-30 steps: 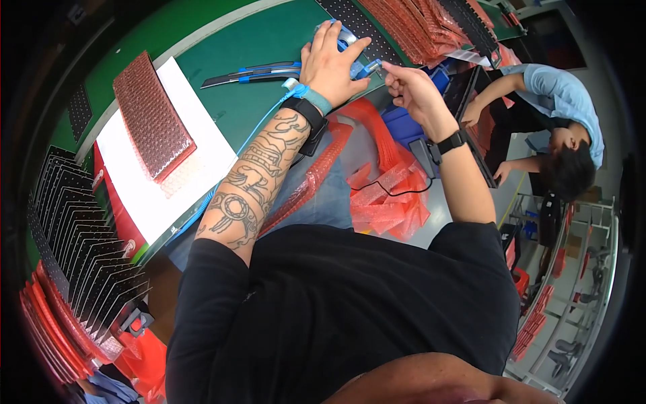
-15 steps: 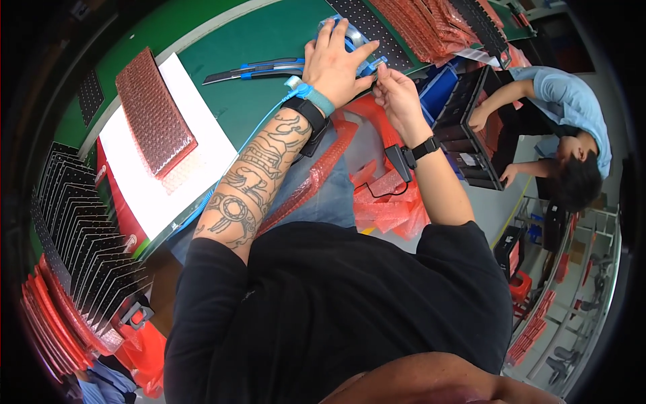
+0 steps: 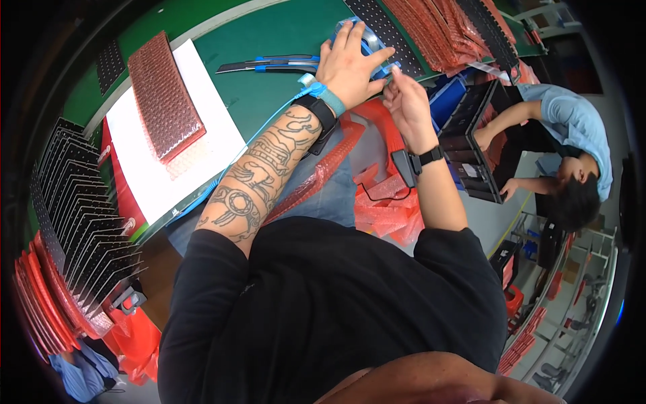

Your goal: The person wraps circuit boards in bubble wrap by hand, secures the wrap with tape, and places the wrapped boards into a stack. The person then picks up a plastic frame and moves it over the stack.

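Green tabletop [image 3: 269, 40]: blue tape dispenser [image 3: 374, 40] partly covered by spread left hand [image 3: 345, 66]; right hand [image 3: 408, 104] curled at dispenser's right end, whether gripping cannot be told. Knife [image 3: 269, 64] laid left of dispenser, red bubble-wrap [image 3: 434, 40] right; farther right, black crate [image 3: 470, 151] held by co-worker [image 3: 577, 118].

In front of you spreads a green-topped desk [image 3: 269, 40], a pale strip [image 3: 229, 16] running across its far part. On your right, the grey floor [image 3: 486, 217] carries a yellow line [image 3: 509, 231]; beyond stands a metal rack [image 3: 611, 269]. Your surroundings are brightly lit.
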`<state>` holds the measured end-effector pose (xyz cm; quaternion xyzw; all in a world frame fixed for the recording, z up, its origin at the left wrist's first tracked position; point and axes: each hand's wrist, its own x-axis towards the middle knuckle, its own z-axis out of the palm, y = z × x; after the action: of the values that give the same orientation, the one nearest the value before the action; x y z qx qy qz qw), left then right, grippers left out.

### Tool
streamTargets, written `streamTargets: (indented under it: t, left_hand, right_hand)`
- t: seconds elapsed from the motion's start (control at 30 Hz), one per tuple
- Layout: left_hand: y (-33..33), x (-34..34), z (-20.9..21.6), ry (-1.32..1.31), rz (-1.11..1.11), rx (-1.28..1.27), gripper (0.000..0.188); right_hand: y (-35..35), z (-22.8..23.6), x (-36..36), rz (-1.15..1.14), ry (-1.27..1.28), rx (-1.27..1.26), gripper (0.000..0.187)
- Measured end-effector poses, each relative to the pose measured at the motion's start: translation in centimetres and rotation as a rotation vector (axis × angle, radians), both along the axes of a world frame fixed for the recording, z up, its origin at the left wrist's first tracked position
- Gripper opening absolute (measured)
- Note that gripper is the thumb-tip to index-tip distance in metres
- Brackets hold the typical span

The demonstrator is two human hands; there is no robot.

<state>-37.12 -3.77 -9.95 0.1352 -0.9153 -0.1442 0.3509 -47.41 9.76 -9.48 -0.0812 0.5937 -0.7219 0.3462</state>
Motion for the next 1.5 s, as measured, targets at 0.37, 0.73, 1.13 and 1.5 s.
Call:
streamTargets:
  t: [0.37, 0.73, 1.13, 1.5]
  left_hand:
    - [-0.4, 4.1, 1.7, -0.008, 0.088, -0.057, 0.057]
    - [-1.1, 32.2, 0.9, -0.178, 0.537, -0.006, 0.030]
    - [-6.1, 34.9, -0.3, -0.225, 0.246, 0.068, 0.016]
    - [-1.8, 34.4, -0.4, -0.030, 0.465, 0.002, 0.022]
  right_hand:
    - [2.8, -4.1, 2.9, 0.017, 0.193, -0.061, 0.018]
    - [-11.2, 4.7, 16.3, 0.850, 0.724, -0.078, 0.042]
    - [-13.3, 0.4, 24.8, 0.943, 1.386, -0.096, 0.069]
    - [-13.6, 0.1, 24.8, 0.918, 1.385, -0.128, 0.073]
